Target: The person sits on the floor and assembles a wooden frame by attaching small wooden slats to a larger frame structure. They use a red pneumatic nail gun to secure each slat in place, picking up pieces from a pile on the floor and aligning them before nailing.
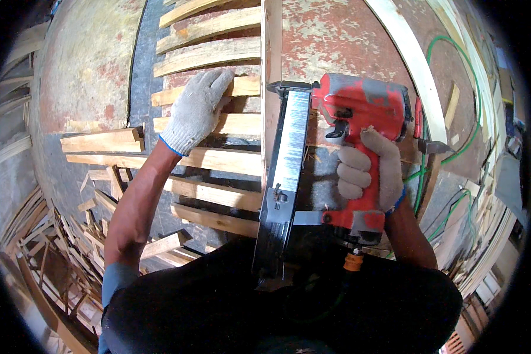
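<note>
My right hand (383,168), in a pale knit glove, is wrapped round the grip of a red and grey pneumatic nail gun (366,97). Its long black magazine (290,135), showing a strip of silver fasteners, stands at the gun's left side, and its nose is beside a long wooden board (271,53). Several wooden slats (212,38) lie in a row across to that board's left side. My left hand (197,109), gloved too, rests on the slats with its fingers stretched out and holds nothing. The gun and its magazine hide part of the board.
A hammer (434,147) and a green hose (478,88) lie to the right, near a long pale curved-looking board (416,56). Short planks (103,141) lie left of my left forearm. Scrap wood (71,259) is heaped at the lower left.
</note>
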{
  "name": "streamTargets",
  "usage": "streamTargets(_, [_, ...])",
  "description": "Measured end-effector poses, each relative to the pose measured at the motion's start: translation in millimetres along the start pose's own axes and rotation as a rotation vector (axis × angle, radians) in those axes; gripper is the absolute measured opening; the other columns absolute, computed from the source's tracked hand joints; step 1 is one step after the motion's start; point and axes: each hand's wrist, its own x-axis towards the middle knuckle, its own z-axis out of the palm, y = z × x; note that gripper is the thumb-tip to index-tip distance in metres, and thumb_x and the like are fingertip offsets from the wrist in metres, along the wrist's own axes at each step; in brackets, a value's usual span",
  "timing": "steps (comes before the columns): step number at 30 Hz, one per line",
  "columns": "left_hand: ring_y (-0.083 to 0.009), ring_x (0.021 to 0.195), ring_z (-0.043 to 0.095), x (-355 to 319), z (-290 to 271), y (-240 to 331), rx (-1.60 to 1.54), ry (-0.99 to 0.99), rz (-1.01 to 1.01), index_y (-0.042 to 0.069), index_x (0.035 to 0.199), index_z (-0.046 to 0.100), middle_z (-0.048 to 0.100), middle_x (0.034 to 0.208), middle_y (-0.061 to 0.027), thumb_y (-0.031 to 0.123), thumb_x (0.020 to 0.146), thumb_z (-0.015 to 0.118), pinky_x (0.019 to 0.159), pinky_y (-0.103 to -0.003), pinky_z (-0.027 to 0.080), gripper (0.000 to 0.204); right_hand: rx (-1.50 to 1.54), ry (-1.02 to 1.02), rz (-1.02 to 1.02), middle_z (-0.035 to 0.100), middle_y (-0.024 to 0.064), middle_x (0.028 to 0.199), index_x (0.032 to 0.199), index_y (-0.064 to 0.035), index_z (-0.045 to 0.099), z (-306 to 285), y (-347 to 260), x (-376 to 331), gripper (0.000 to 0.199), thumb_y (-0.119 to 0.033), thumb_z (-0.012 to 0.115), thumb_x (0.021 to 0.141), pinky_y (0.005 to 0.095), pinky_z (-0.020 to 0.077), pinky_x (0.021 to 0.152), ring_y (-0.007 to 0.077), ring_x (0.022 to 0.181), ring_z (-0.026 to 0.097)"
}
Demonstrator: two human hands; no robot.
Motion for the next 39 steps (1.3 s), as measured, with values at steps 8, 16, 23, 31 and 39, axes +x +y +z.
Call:
streamTargets(8, [-0.0414, 0.119, 0.056, -0.7, 1.9, -2.1, 0.013, 0.014, 0.025, 0.006, 0.143, 0.050, 0.058, 0.131, -0.0199, 0.007, 0.089, 0.066, 0.102, -0.047, 0.048, 0.056, -0.048, -0.022, 0.009, 0.029, -0.0066, 0.063, 0.126, -0.0123, 0.054, -5.3, -0.7, -3.1, 0.038, -0.044, 0.047, 0.105, 0.0294, 0.0269, 0.047, 0.0087, 0.048, 0.031])
streamTargets(16, [-0.0410, 0.118, 0.057, -1.1, -3.1, -1.0, -0.007, -0.005, -0.009, 0.006, 0.142, 0.052, 0.059, 0.129, -0.0195, 0.008, 0.090, 0.066, 0.101, -0.046, 0.049, 0.054, 0.007, 0.050, 0.004, 0.028, -0.0062, 0.064, 0.117, -0.0102, 0.054, -14.9, 0.8, -4.9, 0.040, -0.047, 0.048, 0.104, 0.0295, 0.0275, 0.048, 0.0097, 0.050, 0.030])
streamTargets(23, [-0.0403, 0.117, 0.058, 6.5, -12.4, 3.1, -0.127, -0.039, -0.048, 0.005, 0.139, 0.053, 0.060, 0.130, -0.0191, 0.011, 0.089, 0.068, 0.101, -0.046, 0.049, 0.053, 0.058, 0.151, -0.049, 0.036, -0.0024, 0.066, 0.107, -0.0146, 0.053, -75.2, 11.9, -19.3, 0.023, -0.036, 0.053, 0.099, 0.0364, 0.0369, 0.053, 0.0146, 0.053, 0.038])
streamTargets(31, [-0.0410, 0.108, 0.059, 27.0, -2.3, 23.0, -0.053, -0.089, -0.120, 0.002, 0.129, 0.056, 0.062, 0.117, -0.0186, 0.011, 0.082, 0.071, 0.091, -0.049, 0.049, 0.050, -0.476, 0.603, -0.258, 0.067, 0.0107, 0.092, 0.111, -0.0043, 0.063, -105.6, 18.1, -40.6, 0.023, -0.022, 0.059, 0.098, 0.0452, 0.0568, 0.076, 0.0291, 0.080, 0.067])
streamTargets(39, [-0.0382, 0.109, 0.061, 16.1, -37.9, 17.3, -0.354, 0.073, -0.231, 0.003, 0.121, 0.062, 0.064, 0.113, -0.0181, 0.013, 0.075, 0.076, 0.098, -0.044, 0.049, 0.048, -1.616, 1.343, -0.794, 0.067, 0.0220, 0.122, 0.132, -0.0013, 0.061, -142.7, -32.5, -154.5, 0.045, -0.026, 0.065, 0.095, 0.0415, 0.0506, 0.096, 0.0341, 0.111, 0.066])
